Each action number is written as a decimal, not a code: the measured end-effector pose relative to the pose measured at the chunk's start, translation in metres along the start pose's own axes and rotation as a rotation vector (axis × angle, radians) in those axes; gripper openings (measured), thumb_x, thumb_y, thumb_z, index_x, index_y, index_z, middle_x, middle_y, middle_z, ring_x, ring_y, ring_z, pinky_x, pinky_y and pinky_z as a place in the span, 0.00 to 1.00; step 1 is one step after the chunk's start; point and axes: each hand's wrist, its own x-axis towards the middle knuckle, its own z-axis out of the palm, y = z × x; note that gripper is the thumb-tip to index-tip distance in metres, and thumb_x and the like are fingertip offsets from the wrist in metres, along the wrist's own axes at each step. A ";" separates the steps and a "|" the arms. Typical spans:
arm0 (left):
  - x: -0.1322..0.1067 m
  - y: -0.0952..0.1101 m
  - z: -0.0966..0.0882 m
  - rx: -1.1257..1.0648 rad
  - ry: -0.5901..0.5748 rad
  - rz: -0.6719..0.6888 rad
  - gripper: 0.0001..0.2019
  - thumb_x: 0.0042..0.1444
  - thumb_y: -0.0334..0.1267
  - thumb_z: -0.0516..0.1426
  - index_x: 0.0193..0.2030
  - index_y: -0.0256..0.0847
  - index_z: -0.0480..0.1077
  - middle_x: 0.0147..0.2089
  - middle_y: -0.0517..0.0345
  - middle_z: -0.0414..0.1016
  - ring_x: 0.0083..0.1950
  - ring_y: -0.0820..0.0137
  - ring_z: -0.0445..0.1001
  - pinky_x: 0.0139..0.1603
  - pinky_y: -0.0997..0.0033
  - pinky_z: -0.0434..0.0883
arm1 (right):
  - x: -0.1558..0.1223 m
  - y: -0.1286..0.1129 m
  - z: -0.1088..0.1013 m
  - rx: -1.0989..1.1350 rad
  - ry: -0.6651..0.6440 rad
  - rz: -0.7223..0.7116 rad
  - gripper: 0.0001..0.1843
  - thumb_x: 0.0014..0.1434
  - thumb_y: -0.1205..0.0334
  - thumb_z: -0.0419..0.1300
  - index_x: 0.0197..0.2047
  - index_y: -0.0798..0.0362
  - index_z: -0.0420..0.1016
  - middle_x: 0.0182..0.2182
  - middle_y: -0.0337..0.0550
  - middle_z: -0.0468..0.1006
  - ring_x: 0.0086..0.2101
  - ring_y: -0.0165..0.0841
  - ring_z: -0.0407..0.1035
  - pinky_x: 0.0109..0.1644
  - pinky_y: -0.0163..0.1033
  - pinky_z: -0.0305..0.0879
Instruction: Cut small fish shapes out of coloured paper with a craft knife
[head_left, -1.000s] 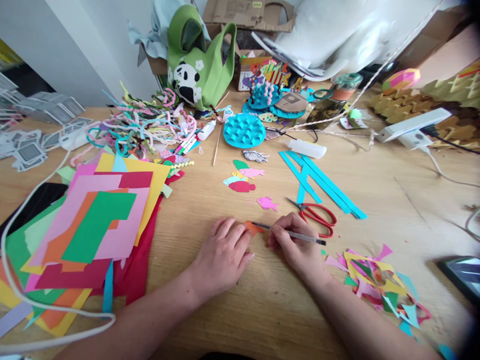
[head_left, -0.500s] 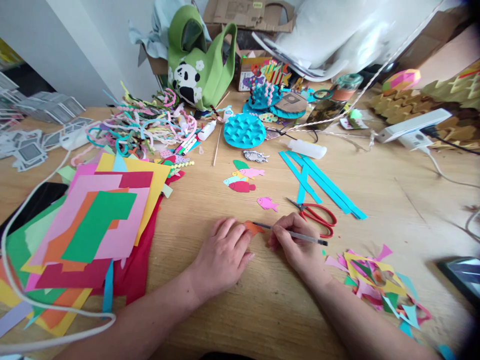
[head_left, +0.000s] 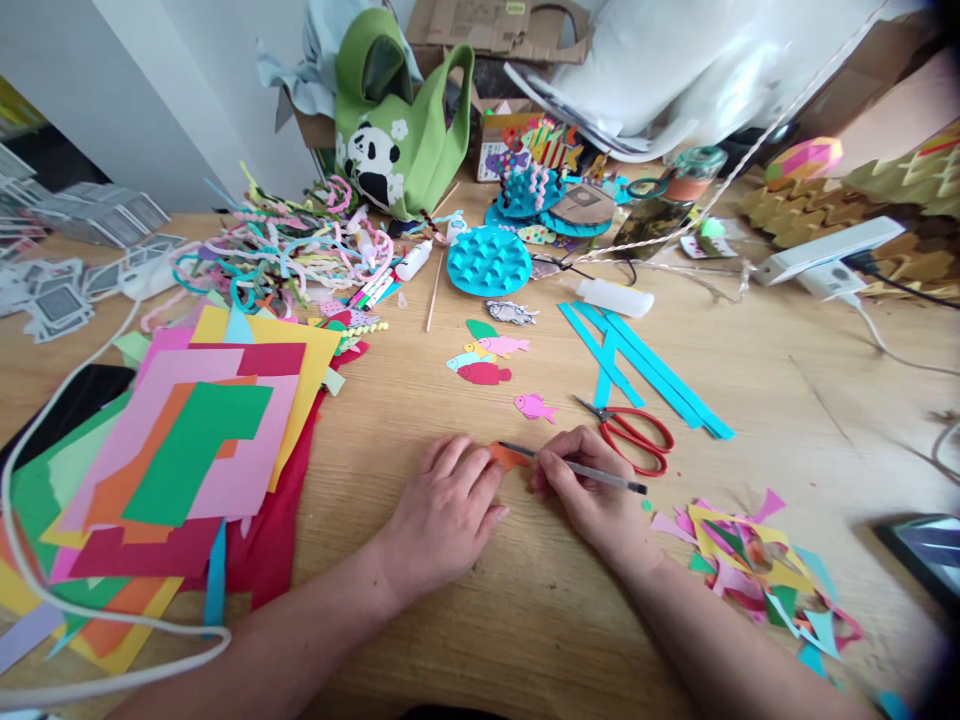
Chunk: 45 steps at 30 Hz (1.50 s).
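Note:
My left hand (head_left: 450,510) lies on the table, fingers flat and thumb apart, its fingertips resting on an orange paper fish (head_left: 510,458) and covering its left part. In my right hand (head_left: 589,498) is a slim grey pen (head_left: 609,475), pinched between thumb and fingers. Its dark tip points left and touches, or nearly touches, the orange paper. Just beyond the hands lies a pink paper fish (head_left: 535,407). Farther back are several more cut fish, a red one (head_left: 484,373) nearest. Red-handled scissors (head_left: 637,440) lie right behind my right hand.
Coloured paper sheets (head_left: 202,450) are stacked on the left beside a white cable. Paper scraps (head_left: 757,560) lie at right, blue strips (head_left: 649,365) beyond the scissors. Behind are a blue bumpy disc (head_left: 489,262), a white bottle (head_left: 613,297), pipe cleaners (head_left: 300,245) and a green panda bag (head_left: 420,140).
My right hand and the pen have shifted slightly left, the tip moving along the upper edge of the orange fish. My left hand stays in place.

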 end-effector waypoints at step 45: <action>-0.001 -0.001 0.002 -0.018 0.026 0.013 0.18 0.64 0.40 0.54 0.58 0.36 0.66 0.55 0.49 0.70 0.61 0.56 0.61 0.65 0.52 0.57 | 0.000 -0.001 0.002 0.000 -0.010 0.023 0.10 0.61 0.60 0.59 0.29 0.50 0.65 0.19 0.38 0.74 0.19 0.31 0.69 0.22 0.35 0.64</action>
